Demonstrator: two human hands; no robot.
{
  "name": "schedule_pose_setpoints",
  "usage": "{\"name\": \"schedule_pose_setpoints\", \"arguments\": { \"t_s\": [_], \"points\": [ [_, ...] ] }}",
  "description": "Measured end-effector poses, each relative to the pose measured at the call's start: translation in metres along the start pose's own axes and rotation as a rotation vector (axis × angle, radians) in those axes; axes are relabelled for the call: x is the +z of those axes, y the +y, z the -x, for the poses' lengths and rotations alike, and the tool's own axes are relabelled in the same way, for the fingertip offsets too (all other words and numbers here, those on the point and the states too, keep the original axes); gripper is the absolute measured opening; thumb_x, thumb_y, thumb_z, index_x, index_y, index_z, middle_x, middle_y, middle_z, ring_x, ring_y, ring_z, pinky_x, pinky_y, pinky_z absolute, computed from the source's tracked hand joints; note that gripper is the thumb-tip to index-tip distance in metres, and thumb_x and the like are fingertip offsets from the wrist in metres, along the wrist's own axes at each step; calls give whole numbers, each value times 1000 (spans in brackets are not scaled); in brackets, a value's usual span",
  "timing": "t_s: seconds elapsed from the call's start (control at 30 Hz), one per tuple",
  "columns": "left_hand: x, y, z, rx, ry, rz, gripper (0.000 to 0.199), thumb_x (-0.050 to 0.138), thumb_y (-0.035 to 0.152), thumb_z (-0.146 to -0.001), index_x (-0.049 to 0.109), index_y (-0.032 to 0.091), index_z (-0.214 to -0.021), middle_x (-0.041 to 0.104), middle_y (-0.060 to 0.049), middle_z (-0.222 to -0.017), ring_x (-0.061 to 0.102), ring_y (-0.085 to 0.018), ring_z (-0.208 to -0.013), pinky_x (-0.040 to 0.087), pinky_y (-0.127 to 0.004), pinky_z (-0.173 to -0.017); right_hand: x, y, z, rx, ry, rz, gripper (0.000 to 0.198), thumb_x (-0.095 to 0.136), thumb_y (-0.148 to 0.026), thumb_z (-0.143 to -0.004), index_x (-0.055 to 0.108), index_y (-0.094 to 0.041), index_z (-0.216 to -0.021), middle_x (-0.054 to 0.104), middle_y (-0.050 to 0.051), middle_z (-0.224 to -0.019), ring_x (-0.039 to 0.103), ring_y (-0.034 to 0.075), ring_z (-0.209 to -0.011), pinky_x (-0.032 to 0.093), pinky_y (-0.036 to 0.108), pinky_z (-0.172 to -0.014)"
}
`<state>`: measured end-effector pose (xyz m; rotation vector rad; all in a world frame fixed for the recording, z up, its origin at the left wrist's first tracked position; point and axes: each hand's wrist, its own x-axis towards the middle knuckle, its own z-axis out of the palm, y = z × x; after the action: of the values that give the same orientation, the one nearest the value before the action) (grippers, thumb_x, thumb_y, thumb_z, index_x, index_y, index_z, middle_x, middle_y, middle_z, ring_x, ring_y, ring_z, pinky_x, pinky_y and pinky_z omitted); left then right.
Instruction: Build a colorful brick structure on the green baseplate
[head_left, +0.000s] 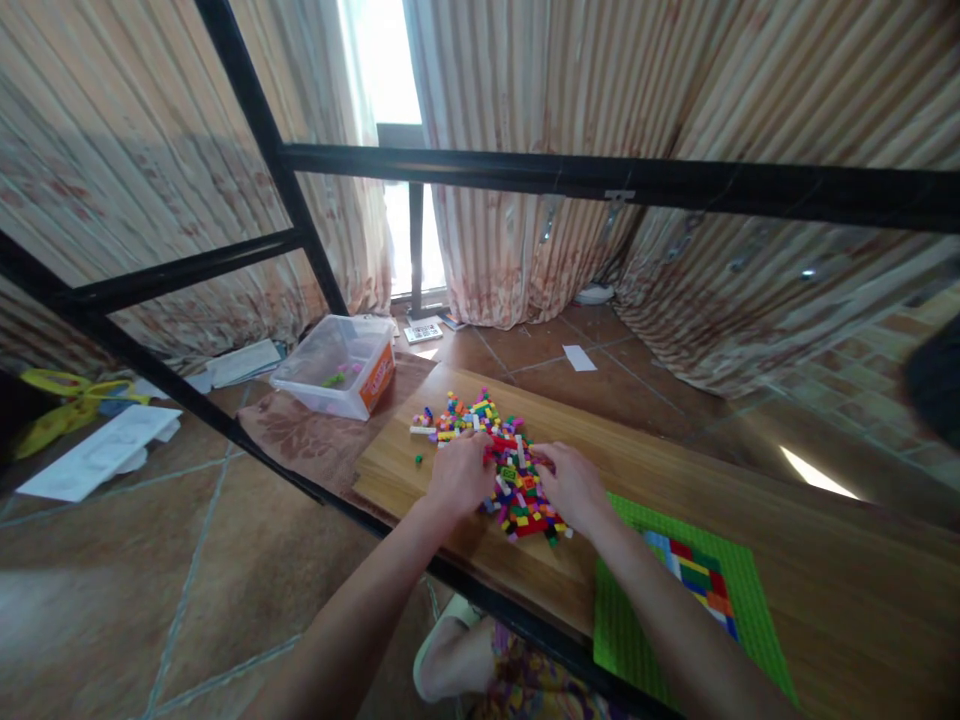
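Small toy building bricks point(523, 487) in many colours lie in a loose pile on the wooden tabletop point(637, 450). My left hand point(461, 470) is at the pile's left side, its bent fingers apart among the bricks, close to a red brick point(502, 443). Opposite it, my right hand point(574, 485) reaches in with bent, parted fingers; some fingertips are hard to make out. Between the hands a long white brick point(520, 452) shows. Under my right forearm is a green baseplate point(757, 600), partly hidden, bearing a patch of coloured bricks point(701, 575).
A clear plastic box point(315, 365) with an orange label and a few pieces inside stands beyond the table's left end, on a brown mat point(300, 440). Black metal bars point(480, 165) cross the view. White packaging point(97, 455) and a paper sheet point(579, 358) lie on the tiles.
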<state>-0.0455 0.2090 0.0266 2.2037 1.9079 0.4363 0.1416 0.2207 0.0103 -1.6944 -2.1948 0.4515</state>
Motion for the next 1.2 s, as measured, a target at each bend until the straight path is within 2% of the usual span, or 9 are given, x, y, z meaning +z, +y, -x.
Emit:
{"name": "schedule_pose_setpoints", "arguments": {
  "t_s": [0.1,0.17,0.3,0.43,0.63,0.9,1.2],
  "points": [
    [-6,-15,-25,-62,81,-51,20,49,22,-85,65,20,-97,63,-7,-99,60,-21,-93,46,-30,-82,-5,3,2,26,70,-81,26,46,-19,-88,69,-20,-99,69,6,-100,61,20,-93,43,31,-82],
    [-7,-24,-46,-69,90,-78,24,49,22,-85,65,20,-103,62,-9,-101,59,-22,-98,45,-31,-86,-5,3,5,38,116,-137,26,45,-23,-88,69,-21,-98,70,6,-99,62,20,-91,44,32,-82],
    [-2,-34,-85,-17,-26,-116,31,51,20,-82,65,19,-110,60,-12,-108,56,-25,-106,44,-33,-90,-2,1,12,36,162,-225,26,45,-27,-88,70,-21,-93,70,6,-96,63,20,-85,46,33,-78],
    [1,-33,-105,65,-131,-143,37,54,19,-77,65,20,-112,59,-11,-114,53,-26,-110,43,-33,-93,0,2,19,40,201,-281,26,46,-29,-87,70,-21,-93,71,4,-90,64,19,-80,47,32,-76],
    [5,-33,-112,123,-192,-136,33,55,19,-75,67,17,-107,62,-12,-108,54,-25,-109,42,-33,-95,-1,9,25,77,214,-319,26,46,-28,-85,70,-20,-89,72,5,-92,66,19,-81,49,31,-74],
    [3,-36,-106,148,-169,-124,30,56,19,-77,63,18,-106,61,-10,-112,54,-23,-108,43,-32,-94,3,7,26,104,218,-386,28,46,-32,-84,71,-20,-90,73,7,-94,67,21,-86,50,33,-78],
    [5,-46,-101,177,-170,-101,20,54,17,-76,64,20,-93,70,-6,-91,61,-24,-98,44,-33,-90,5,9,30,129,231,-421,27,47,-31,-84,71,-21,-88,73,6,-95,67,21,-85,50,33,-76]
  ]
}}
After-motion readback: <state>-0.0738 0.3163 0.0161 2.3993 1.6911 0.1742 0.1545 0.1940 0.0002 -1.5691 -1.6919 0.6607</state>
